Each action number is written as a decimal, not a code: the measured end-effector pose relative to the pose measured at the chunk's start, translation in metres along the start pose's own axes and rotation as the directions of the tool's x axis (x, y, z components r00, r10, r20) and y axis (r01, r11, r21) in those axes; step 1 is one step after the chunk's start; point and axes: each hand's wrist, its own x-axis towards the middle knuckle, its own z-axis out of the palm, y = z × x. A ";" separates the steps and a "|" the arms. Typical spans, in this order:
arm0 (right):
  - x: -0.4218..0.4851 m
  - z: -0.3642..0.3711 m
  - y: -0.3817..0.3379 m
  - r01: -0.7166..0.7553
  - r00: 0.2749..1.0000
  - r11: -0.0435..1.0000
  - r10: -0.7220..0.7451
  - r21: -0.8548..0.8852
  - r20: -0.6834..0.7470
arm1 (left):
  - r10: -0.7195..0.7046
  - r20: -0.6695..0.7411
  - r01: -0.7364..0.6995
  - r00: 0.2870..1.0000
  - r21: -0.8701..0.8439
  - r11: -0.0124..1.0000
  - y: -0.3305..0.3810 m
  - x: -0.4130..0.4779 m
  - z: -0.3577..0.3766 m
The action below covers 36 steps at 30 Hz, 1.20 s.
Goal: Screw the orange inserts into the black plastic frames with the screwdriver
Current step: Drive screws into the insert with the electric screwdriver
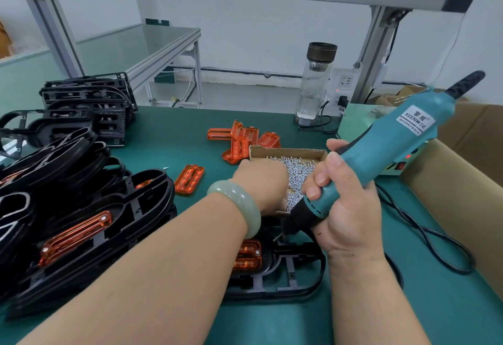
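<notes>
Pick up one screw and seat it on the bit before standing the tool over the insert's hole. The left hand (258, 181) dips into the cardboard screw box (288, 151) with its fingers hidden, so I cannot tell its grasp. Just right of the box, the right hand (345, 208) wraps the electric screwdriver (381, 148). The black frame (272, 293) with its orange insert (247, 255) lies just nearer than the box.

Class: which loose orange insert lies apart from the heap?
The single orange insert flat on the mat, just left of the left hand; the rest form a heap behind the screw box.
</notes>
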 end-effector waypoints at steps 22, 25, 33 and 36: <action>0.000 0.000 0.003 -0.012 0.999 1.000 0.012 -0.015 -0.051 | -0.380 -0.413 -0.229 0.828 -0.867 0.443 -0.007 -0.028 -0.046; 0.000 -0.001 0.003 -0.004 0.997 1.000 0.005 0.003 -0.076 | -0.413 -0.387 -0.266 0.825 -0.909 0.320 -0.010 -0.059 -0.039; -0.003 -0.002 0.004 0.000 0.994 0.996 0.009 0.088 -0.105 | -0.512 -0.250 -0.193 0.822 -0.968 0.163 -0.009 -0.112 0.020; -0.005 0.000 0.006 -0.035 0.990 0.985 0.057 0.171 -0.125 | -0.546 -0.155 -0.157 0.823 -0.987 0.044 -0.009 -0.115 0.032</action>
